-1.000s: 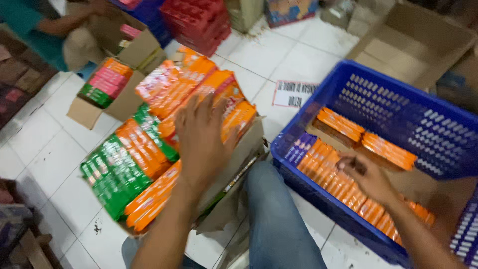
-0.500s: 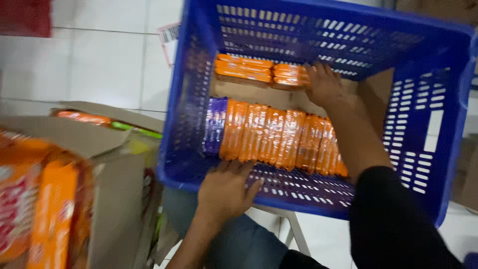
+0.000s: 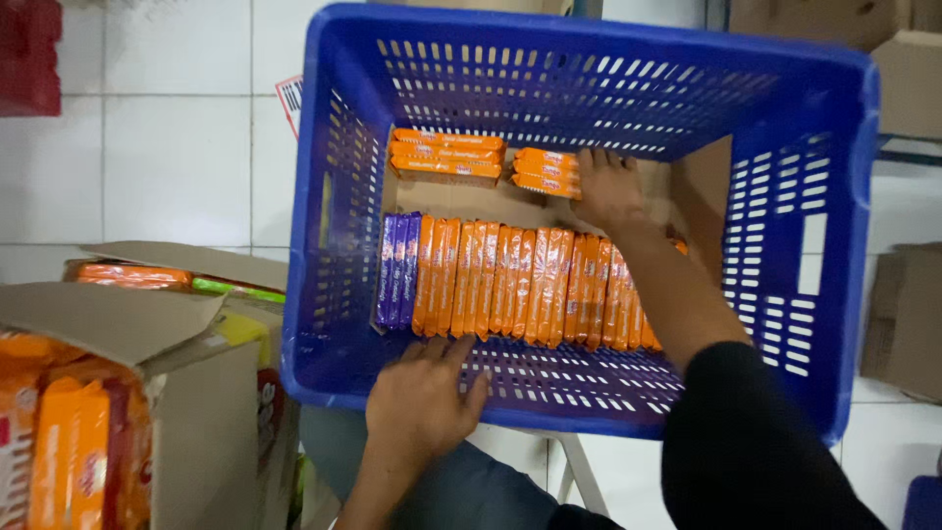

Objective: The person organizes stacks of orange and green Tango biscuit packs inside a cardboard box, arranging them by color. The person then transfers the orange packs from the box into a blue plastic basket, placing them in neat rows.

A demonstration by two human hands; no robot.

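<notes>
— Where are my hands right now?

— My left hand (image 3: 420,407) rests flat on the near rim of the blue crate (image 3: 589,88), at about six o'clock, fingers spread and holding nothing. My right hand (image 3: 606,186) reaches deep inside, palm down on the small orange stack (image 3: 545,172) at twelve o'clock; its fingers lie loosely open over the packs, pressing rather than gripping, as far as I can see.

— And how do those packs handle, in your view?

— I judge them light, slim and glossy — a film wrapper that may slide between fingers, with a brittle filling that wouldn't like a squeeze. I'd take one by its long edges, or lift a few together as a block.

— What else is packed in there?

— A standing row of orange packs (image 3: 520,285) crosses the crate's middle, with purple packs (image 3: 397,270) at its nine o'clock end. A second flat orange stack (image 3: 446,157) sits at eleven o'clock. Outside, at eight o'clock, an open cardboard box (image 3: 108,314) holds more orange packets and a green one (image 3: 235,288). A white slip with red print (image 3: 290,98) lies on the floor at ten o'clock.
</notes>
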